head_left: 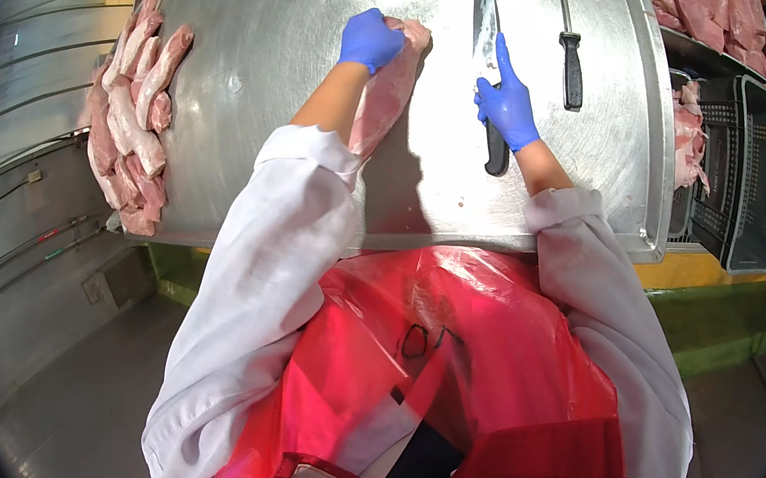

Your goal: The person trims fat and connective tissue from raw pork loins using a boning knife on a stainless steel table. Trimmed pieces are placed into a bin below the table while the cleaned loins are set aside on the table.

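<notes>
My left hand (371, 41), in a blue glove, is closed on the far end of a long pink piece of meat (382, 113). The meat lies lengthwise on the steel table (269, 79), its near end partly hidden behind my left sleeve. To the right, my gloved right hand (510, 109) grips the black handle of a knife (485, 20). The index finger stretches along the blade, which points away from me, and the butt of the handle shows below the fingers.
Right of the knife lies a sharpening steel (571, 70) with a black handle. Several long meat pieces (131, 133) are heaped along the table's left edge. Beyond the right edge stand a dark plastic crate (761, 178), more meat (687, 134) and a container of meat (721, 22).
</notes>
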A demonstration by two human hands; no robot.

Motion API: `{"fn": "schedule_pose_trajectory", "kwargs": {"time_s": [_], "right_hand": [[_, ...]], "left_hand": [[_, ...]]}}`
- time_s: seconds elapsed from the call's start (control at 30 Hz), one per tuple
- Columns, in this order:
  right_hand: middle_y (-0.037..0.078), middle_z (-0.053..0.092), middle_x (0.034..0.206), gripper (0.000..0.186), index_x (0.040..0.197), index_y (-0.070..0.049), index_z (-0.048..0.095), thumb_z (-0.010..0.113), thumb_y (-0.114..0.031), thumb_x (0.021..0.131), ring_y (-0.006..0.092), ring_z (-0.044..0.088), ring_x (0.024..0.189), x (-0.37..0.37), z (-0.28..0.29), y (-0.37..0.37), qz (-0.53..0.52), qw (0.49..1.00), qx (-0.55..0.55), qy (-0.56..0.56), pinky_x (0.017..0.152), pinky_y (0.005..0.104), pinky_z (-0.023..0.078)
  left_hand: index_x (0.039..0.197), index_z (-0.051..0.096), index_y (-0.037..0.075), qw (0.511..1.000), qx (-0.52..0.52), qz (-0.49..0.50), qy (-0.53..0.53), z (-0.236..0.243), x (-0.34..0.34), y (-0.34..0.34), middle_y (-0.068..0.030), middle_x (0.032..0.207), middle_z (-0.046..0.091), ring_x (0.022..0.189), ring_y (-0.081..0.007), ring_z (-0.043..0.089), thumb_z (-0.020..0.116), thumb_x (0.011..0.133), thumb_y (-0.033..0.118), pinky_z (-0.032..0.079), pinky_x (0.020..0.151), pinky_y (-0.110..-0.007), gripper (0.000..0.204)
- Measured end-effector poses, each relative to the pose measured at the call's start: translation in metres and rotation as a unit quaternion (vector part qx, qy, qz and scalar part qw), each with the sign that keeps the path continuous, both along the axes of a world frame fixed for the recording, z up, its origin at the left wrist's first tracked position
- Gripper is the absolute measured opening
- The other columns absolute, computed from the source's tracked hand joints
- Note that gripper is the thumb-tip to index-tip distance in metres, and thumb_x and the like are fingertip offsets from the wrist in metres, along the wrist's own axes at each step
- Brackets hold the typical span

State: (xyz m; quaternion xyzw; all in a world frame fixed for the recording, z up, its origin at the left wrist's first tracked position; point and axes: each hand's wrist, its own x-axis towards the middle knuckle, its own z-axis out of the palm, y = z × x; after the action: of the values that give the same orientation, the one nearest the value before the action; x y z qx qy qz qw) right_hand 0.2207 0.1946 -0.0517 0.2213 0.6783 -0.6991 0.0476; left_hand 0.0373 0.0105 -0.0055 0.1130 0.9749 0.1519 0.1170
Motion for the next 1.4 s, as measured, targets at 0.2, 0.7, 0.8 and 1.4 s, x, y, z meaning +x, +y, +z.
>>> {"fn": "schedule_pose_trajectory", "kwargs": {"time_s": [0.2,0.7,0.8,1.4], "right_hand": [[0.013,0.067,0.080,0.080,0.161,-0.031,0.016,0.055,-0.013,0.093,0.0172,0.064,0.060,-0.034,0.029,-0.040,0.054,0.996,-0.068,0.029,0.060,0.0337,0.056],[0.024,0.070,0.085,0.082,0.161,-0.009,0.005,0.047,-0.010,0.090,0.0333,0.069,0.062,-0.087,0.028,-0.081,0.148,0.989,-0.011,0.003,0.065,0.0430,0.057],[0.023,0.069,0.084,0.085,0.161,-0.011,0.006,0.048,-0.008,0.088,0.0327,0.070,0.065,-0.032,0.033,-0.081,0.232,0.972,0.013,0.031,0.065,0.0423,0.057],[0.009,0.066,0.076,0.067,0.157,-0.029,0.031,0.052,-0.021,0.095,0.0172,0.062,0.056,-0.109,0.027,-0.072,0.213,0.973,0.053,0.064,0.062,0.0321,0.056]], "left_hand": [[0.084,0.071,-0.003,0.981,0.151,0.090,-0.084,-0.019,-0.004,-0.022,-0.0236,0.080,0.070,0.076,-0.0295,0.070,0.071,0.081,0.034,0.054,0.071,-0.038,0.037],[0.085,0.073,-0.004,1.000,-0.002,-0.013,0.008,-0.001,-0.029,0.001,-0.0296,0.090,0.070,0.090,-0.0429,0.070,0.059,0.084,0.035,0.055,0.083,-0.045,0.042],[0.078,0.071,-0.003,0.990,0.093,0.074,-0.072,0.011,-0.034,-0.015,-0.0167,0.072,0.070,0.068,-0.0237,0.068,0.069,0.082,0.029,0.053,0.068,-0.036,0.033],[0.083,0.070,0.000,0.985,0.161,-0.020,-0.067,0.046,-0.036,-0.012,-0.0113,0.075,0.068,0.068,-0.0201,0.064,0.063,0.088,0.015,0.051,0.065,-0.037,0.017]]}}
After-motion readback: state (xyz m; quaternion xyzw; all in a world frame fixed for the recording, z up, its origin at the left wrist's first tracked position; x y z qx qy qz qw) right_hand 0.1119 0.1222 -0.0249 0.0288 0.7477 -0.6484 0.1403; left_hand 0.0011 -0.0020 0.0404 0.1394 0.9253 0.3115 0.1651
